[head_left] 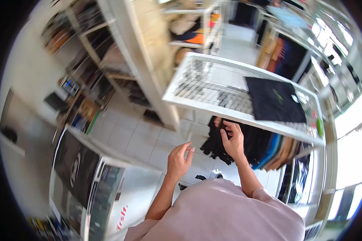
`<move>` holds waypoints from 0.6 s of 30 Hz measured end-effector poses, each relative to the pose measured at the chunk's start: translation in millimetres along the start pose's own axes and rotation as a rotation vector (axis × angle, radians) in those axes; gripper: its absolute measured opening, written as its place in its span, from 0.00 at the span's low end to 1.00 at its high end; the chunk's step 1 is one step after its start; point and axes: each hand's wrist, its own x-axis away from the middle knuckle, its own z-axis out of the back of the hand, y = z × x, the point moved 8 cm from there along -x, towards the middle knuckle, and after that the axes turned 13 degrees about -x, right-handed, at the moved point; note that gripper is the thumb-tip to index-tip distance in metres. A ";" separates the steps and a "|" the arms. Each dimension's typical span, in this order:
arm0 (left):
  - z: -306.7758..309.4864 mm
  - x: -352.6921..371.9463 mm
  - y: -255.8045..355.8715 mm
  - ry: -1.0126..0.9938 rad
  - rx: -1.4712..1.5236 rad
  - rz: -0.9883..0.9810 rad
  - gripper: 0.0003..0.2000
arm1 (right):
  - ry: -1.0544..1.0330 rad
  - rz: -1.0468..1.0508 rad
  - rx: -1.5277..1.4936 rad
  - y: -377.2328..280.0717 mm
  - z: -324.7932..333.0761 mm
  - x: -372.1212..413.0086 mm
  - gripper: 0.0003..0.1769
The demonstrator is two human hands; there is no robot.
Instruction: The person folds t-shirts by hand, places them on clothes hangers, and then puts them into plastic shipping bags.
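My left hand (179, 161) hovers over the tiled floor, palm turned inward, fingers a little curled and the thumb apart, with nothing in it. Farther right, my right hand (233, 139) is raised just in front of a white-framed wire rack (217, 107), its fingers apart and holding nothing. Behind that hand hang black garments (248, 138) under the rack, followed by blue and brown ones (278, 152). On the rack's mesh top lies a folded black garment (274, 99) with a small green print.
At lower left stands a case (118, 188) with black garments behind its clear side. Shelves of folded clothes (116, 60) line the left wall beside a pale post (149, 60). More shelves (189, 38) stand at the back, and bright windows (352, 148) are on the right.
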 end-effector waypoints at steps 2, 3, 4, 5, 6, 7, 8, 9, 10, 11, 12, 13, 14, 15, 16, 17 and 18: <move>-32.2 -21.7 40.7 -0.069 0.020 -0.117 0.13 | 0.118 -0.034 0.015 15.3 57.6 2.3 0.19; -44.0 -33.4 63.7 -0.089 0.034 -0.179 0.13 | 0.175 -0.072 0.000 23.7 83.4 4.0 0.18; -53.5 -45.8 88.9 -0.103 0.046 -0.237 0.13 | 0.225 -0.106 -0.019 31.2 107.3 5.9 0.18; -63.1 -58.9 111.8 -0.111 0.057 -0.291 0.13 | 0.271 -0.135 -0.041 37.2 129.0 7.2 0.18; -72.3 -75.2 131.5 -0.097 0.081 -0.349 0.12 | 0.316 -0.140 -0.042 38.8 147.4 5.6 0.17; -85.8 -90.4 149.9 -0.092 0.076 -0.408 0.11 | 0.348 -0.143 -0.041 42.9 164.9 7.3 0.17; -99.5 -106.6 163.8 -0.083 0.072 -0.463 0.11 | 0.375 -0.146 -0.040 46.5 179.3 8.2 0.17; -111.7 -123.4 179.5 -0.070 0.068 -0.513 0.11 | 0.397 -0.146 -0.040 49.7 192.9 7.6 0.17; -122.4 -141.1 196.0 -0.068 0.060 -0.542 0.11 | 0.406 -0.159 -0.049 51.1 203.7 6.5 0.18; -132.4 -158.8 211.1 -0.065 0.052 -0.567 0.11 | 0.410 -0.172 -0.060 50.4 212.0 5.8 0.19; -145.6 -175.7 223.8 -0.058 0.029 -0.617 0.11 | 0.411 -0.186 -0.070 51.6 218.8 4.8 0.19; -162.5 -195.2 229.2 -0.103 -0.009 -0.615 0.11 | 0.418 -0.159 -0.056 51.8 225.3 0.9 0.20; -178.0 -211.7 237.5 -0.138 -0.060 -0.621 0.12 | 0.426 -0.136 -0.042 52.7 231.2 -1.3 0.21; -193.7 -226.8 244.0 -0.173 -0.113 -0.631 0.13 | 0.436 -0.113 -0.030 53.3 236.7 -3.0 0.22; -210.6 -243.0 244.2 -0.179 -0.138 -0.626 0.14 | 0.412 -0.160 -0.050 58.7 239.8 -6.1 0.25; -229.2 -259.0 240.1 -0.184 -0.163 -0.626 0.15 | 0.395 -0.171 -0.071 60.4 240.8 -7.6 0.26; -246.7 -277.3 232.8 -0.204 -0.179 -0.608 0.17 | 0.384 -0.179 -0.092 61.2 241.1 -8.4 0.26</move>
